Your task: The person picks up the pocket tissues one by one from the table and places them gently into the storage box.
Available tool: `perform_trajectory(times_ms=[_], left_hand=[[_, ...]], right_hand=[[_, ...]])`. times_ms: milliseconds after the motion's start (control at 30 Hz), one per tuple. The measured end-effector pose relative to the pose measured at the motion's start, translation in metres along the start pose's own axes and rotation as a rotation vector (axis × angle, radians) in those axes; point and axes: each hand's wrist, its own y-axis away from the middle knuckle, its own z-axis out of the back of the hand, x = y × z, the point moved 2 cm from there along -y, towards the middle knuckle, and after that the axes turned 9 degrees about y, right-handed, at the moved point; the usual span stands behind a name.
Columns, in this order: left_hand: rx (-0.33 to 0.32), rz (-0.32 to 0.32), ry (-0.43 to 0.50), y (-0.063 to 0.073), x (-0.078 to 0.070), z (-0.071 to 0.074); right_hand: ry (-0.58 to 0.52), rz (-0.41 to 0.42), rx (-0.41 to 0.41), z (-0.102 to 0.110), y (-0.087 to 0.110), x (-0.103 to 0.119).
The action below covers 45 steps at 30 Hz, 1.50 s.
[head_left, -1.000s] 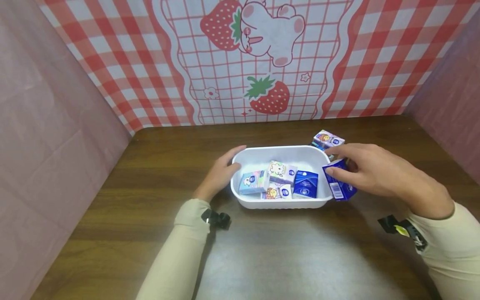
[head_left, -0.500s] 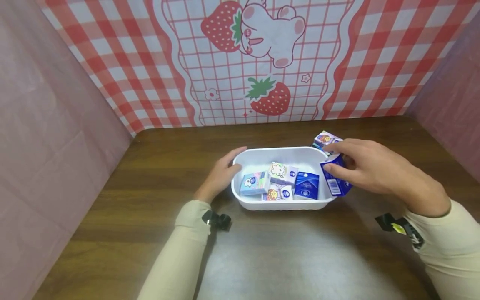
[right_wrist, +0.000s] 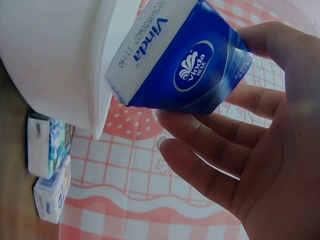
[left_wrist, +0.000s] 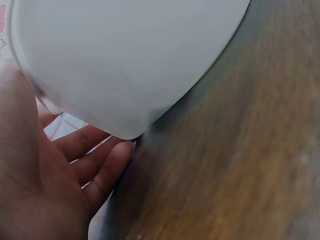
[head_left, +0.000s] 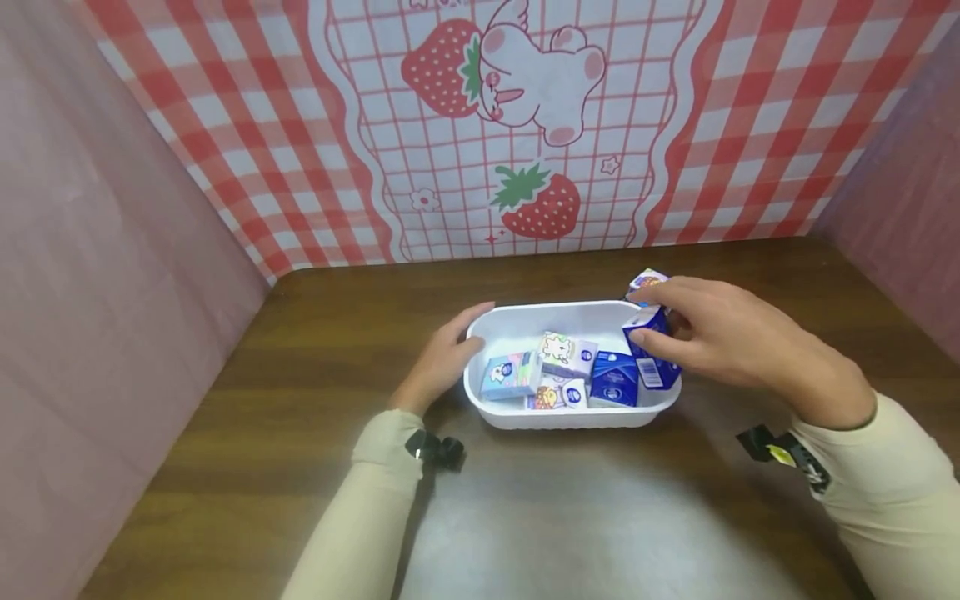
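Observation:
A blue Vinda tissue pack (head_left: 654, 365) is pinched between the thumb and fingers of my right hand (head_left: 738, 337). It is tilted over the right end of a white plastic bin (head_left: 570, 419), its logo facing the camera in the right wrist view. My left hand (head_left: 438, 360) holds the bin's left end, thumb at the rim and fingers along the outer wall. Inside the bin lie a light blue pack (head_left: 510, 375), a white cartoon pack (head_left: 566, 354), another cartoon pack (head_left: 557, 394) partly covered, and a dark blue pack (head_left: 615, 381).
Behind the bin's right end, partly hidden by my right hand, is a purple cartoon pack (head_left: 647, 282). The right wrist view shows it beside a blue-green pack (right_wrist: 48, 145) on the wooden table (head_left: 315, 350). A red checked cloth (head_left: 285, 142) hangs behind the table.
My right hand has moved left with the blue tissue pack, from beside the bin's right rim to over its right end. My left hand stays at the bin's left end.

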Motion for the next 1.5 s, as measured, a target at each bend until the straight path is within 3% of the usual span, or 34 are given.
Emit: perform_trajectory(times_ms=[600, 1500], left_hand=[[-0.012, -0.058, 0.03, 0.001, 0.002, 0.001], [0.003, -0.041, 0.028, -0.002, 0.002, -0.001]], right_hand=[[0.01, 0.015, 0.066, -0.013, -0.015, 0.011], [0.023, -0.037, 0.072, -0.031, -0.024, -0.004]])
